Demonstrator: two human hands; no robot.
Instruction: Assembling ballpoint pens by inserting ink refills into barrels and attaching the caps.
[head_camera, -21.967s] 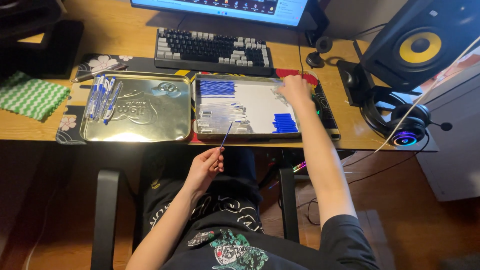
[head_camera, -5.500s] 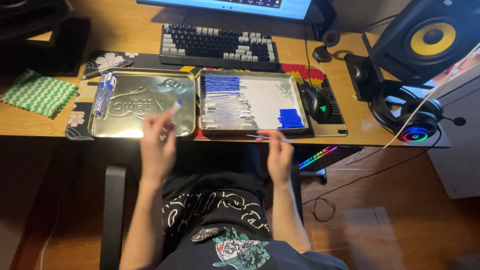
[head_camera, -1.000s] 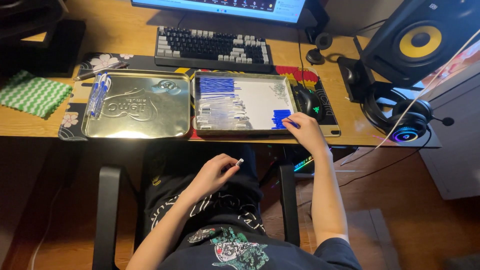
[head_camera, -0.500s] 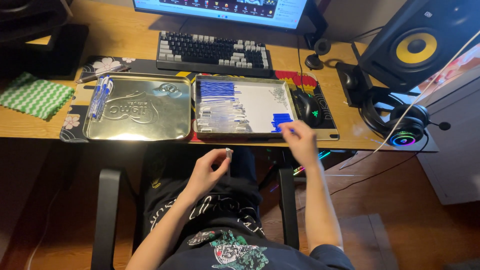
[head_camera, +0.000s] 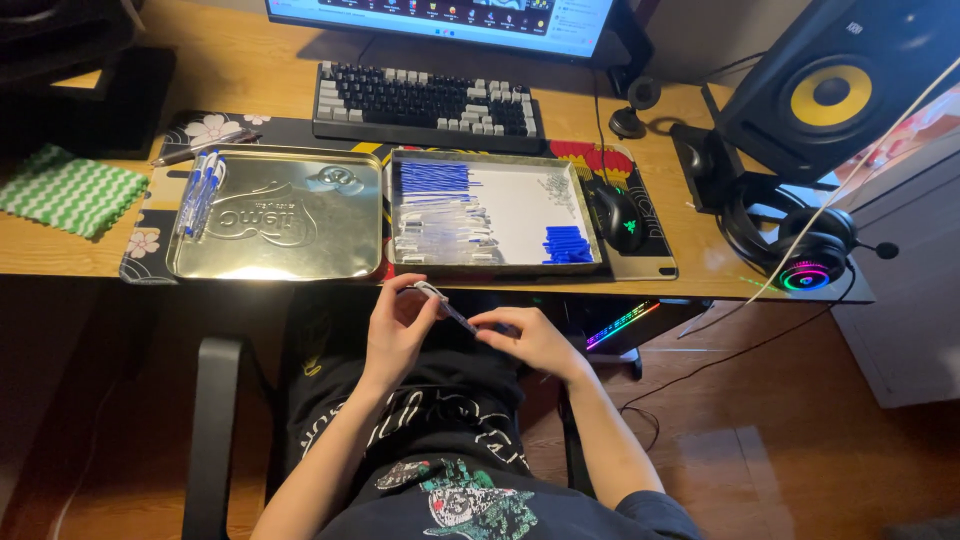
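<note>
Keyboard (head_camera: 428, 102), mouse (head_camera: 618, 213), speaker (head_camera: 836, 85), headset (head_camera: 800, 250), green cloth (head_camera: 68, 190) on desk (head_camera: 60, 255).

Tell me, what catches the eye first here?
Both hands, left hand and right hand, meet over the lap on a slim clear pen. Above them on the wooden desk sit a shiny embossed metal tray and a white tray of blue and clear pen parts.

Green-and-white zigzag cloth (head_camera: 68, 190) at nine o'clock; silver lid (head_camera: 280, 215); blue caps (head_camera: 567, 244) in the white-floored tin (head_camera: 520, 205).
</note>
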